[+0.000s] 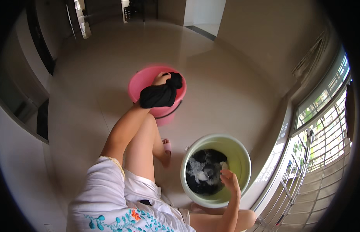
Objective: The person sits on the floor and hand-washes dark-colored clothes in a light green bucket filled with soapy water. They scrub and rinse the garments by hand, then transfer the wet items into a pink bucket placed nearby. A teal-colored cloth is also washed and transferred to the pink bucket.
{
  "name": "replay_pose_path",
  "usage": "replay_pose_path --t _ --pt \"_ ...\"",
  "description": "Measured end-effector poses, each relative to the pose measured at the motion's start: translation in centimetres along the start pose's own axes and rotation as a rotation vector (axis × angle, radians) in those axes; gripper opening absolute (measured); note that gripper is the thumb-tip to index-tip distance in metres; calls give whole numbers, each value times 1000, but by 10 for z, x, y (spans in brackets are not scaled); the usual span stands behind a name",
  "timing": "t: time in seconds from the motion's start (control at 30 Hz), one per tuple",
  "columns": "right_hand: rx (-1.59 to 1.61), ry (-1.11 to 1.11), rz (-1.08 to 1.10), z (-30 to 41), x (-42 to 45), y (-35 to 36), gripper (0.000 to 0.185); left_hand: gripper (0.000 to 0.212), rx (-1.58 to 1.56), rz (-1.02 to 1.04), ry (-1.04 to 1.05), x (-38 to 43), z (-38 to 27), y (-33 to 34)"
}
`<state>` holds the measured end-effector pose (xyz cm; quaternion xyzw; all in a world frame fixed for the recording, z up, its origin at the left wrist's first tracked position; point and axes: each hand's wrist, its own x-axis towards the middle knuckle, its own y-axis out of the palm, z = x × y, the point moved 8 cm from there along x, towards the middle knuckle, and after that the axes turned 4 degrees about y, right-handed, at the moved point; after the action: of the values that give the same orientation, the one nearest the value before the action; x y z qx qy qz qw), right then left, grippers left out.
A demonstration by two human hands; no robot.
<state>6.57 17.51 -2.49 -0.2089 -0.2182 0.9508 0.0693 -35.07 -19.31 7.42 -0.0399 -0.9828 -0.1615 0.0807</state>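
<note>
My left hand (162, 79) is over the pink plastic bucket (135, 87), with black cloth (158, 97) draped across the wrist and bunched by the fingers. The fingers touch the cloth; its far end lies against the bucket's inner wall. My right hand (230, 180) reaches into the pale green bucket (236, 150), its fingertips at a small whitish thing (224, 166) that I cannot make out. Below them are dark wet fabric or dark water (207, 185) and white suds (196, 169).
Both buckets stand on a glossy tiled floor (90, 72), the pink one farther off. My knees are around the green bucket's near side, a slippered foot (167, 146) between the buckets. A barred window (322, 139) and its sill run along the right. A doorway opens at the far side.
</note>
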Motion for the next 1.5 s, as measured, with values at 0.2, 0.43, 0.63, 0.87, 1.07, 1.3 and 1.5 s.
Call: replay_pose_path --t 0.2,0.43,0.63,0.87,1.07,1.3,1.5 --pt "-109 83 13 -42 13 13 25 19 785 -481 293 67 -72 -33" --pt "-313 81 61 -21 8 31 22 19 1741 -125 402 49 -12 -14" --pt "-530 -32 95 -16 17 40 22 23 1802 22 11 35 41 -61" --pt "-548 -145 -18 -25 25 43 19 23 1680 -228 240 67 -109 -42" --pt "-586 -92 -39 -8 18 35 20 9 1142 -584 884 73 -322 8" --pt "-598 -97 -60 -9 15 31 22 7 1038 -715 1013 67 -366 41" --pt "-590 -139 -54 -2 10 33 22 54 1440 -334 348 94 -131 -30"
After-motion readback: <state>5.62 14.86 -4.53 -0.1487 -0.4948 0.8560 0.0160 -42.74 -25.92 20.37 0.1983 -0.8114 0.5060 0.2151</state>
